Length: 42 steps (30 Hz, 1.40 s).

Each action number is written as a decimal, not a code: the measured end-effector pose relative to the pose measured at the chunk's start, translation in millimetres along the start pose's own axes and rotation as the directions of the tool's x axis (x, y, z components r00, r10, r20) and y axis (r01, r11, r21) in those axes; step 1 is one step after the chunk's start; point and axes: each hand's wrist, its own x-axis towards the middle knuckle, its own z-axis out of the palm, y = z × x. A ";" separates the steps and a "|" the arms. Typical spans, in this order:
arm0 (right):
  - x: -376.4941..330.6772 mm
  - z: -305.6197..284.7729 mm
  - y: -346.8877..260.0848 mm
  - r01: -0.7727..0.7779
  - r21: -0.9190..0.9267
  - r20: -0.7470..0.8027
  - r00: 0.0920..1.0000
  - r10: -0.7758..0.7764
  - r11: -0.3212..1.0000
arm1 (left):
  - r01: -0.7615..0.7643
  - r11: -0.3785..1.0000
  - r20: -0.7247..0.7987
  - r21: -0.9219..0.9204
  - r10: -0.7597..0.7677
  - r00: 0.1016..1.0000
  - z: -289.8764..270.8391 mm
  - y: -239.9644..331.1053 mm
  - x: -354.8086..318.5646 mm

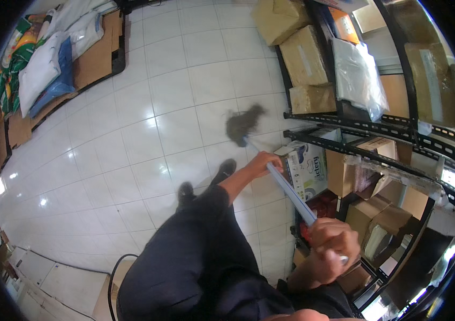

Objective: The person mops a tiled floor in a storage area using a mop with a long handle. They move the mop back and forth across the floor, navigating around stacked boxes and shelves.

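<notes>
The person stood on a white tiled floor [184, 96] beside a black metal shelf rack [377, 134], holding a mop. The left hand [264, 162] was closed around the pale blue mop handle [289, 191] partway down its length, arm stretched forward. The right hand [333, 247] was clenched around the upper end of the same handle, close to the body. The handle ran diagonally from the right hand down to the grey mop head [243, 124], which rested on the floor just beside the foot of the rack and appeared blurred. Two dark shoes [206, 182] stood on the tiles near the mop head. Cardboard boxes [302, 56] and a clear plastic bag [357, 75] filled the rack. Well apart, at the upper left, white and blue sacks [51, 67] lay on a low platform.
</notes>
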 end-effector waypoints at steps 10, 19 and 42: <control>-100.3 59.1 2.0 -0.058 -0.255 -0.055 0.997 0.045 0.965 | -0.125 0.905 0.074 0.406 0.104 0.992 40.9 -5.2 -56.9; -179.3 61.6 31.1 -0.368 0.322 -0.092 0.905 0.416 0.872 | 0.335 0.649 -0.337 0.683 -0.127 0.933 -46.6 28.8 -362.3; -373.3 -139.8 -106.7 -0.086 -0.340 -0.330 0.943 -0.033 0.937 | 0.091 0.911 -0.060 0.402 -0.073 0.996 368.7 -18.1 -141.8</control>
